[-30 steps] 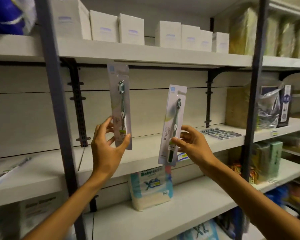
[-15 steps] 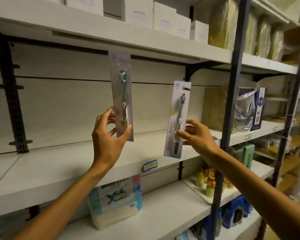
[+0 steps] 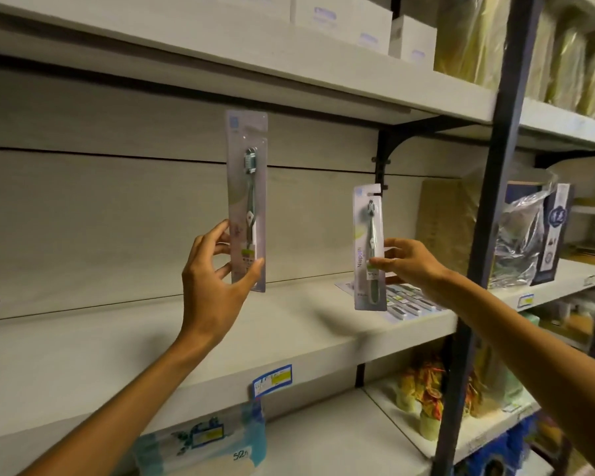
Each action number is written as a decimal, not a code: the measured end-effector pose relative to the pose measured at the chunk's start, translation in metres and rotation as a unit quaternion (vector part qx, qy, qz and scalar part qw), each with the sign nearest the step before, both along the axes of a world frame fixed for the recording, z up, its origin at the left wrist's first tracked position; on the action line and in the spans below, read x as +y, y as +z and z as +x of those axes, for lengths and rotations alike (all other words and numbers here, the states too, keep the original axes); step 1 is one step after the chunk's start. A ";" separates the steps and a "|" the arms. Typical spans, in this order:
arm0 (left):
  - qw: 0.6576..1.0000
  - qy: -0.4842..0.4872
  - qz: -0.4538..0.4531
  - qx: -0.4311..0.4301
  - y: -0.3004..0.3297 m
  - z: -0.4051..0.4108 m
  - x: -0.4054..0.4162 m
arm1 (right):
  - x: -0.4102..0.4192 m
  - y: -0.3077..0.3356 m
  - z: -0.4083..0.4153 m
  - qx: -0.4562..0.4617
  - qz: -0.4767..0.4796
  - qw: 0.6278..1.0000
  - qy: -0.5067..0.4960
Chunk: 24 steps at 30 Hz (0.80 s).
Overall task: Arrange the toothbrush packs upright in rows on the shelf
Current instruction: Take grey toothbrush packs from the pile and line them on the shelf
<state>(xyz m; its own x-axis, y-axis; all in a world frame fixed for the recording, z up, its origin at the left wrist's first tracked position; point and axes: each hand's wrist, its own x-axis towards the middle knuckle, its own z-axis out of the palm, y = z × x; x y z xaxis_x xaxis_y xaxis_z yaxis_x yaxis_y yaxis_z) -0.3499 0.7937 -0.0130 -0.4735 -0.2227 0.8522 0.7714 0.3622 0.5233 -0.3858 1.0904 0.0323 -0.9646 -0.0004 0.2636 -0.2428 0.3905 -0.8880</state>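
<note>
Two packs in hand, left hand pinching pack, right hand pinching another; none upright on my shelf, flat packs behind my right fingers remain.

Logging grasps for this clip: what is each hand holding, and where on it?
Left hand pinches the lower end of one upright toothbrush pack; right hand pinches another pack at its right edge, below the middle.
</note>
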 end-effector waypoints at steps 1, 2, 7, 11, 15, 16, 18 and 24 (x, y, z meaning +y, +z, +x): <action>1.000 0.003 -0.002 -0.001 -0.001 -0.002 0.002 | 0.005 -0.002 -0.010 -0.011 0.010 1.000 0.001; 1.000 0.007 -0.003 -0.003 -0.003 -0.004 0.003 | 0.010 -0.004 -0.020 -0.023 0.018 1.000 0.002; 0.999 0.034 -0.008 -0.012 -0.008 -0.006 0.009 | 0.024 -0.017 -0.059 -0.088 0.052 0.994 0.022; 0.998 0.057 -0.004 -0.020 -0.010 -0.004 0.016 | 0.031 -0.026 -0.084 -0.129 0.103 0.986 0.040; 0.996 0.083 -0.009 -0.026 -0.011 -0.003 0.023 | 0.038 -0.033 -0.099 -0.154 0.145 0.976 0.053; 0.996 0.090 -0.011 -0.026 -0.011 -0.003 0.025 | 0.039 -0.034 -0.102 -0.157 0.155 0.974 0.055; 0.995 0.100 -0.014 -0.025 -0.011 -0.001 0.029 | 0.041 -0.034 -0.107 -0.165 0.167 0.970 0.058; 0.993 0.116 -0.012 -0.029 -0.013 0.000 0.040 | 0.041 -0.043 -0.121 -0.157 0.275 0.947 0.049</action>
<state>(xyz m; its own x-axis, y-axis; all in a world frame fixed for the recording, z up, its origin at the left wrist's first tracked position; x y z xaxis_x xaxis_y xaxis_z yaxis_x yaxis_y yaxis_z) -0.3502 0.8334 -0.0256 -0.4599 -0.3116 0.8315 0.6348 0.5394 0.5532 -0.5072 1.1317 -0.0112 -0.9835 -0.1483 -0.1033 -0.0593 0.8047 -0.5908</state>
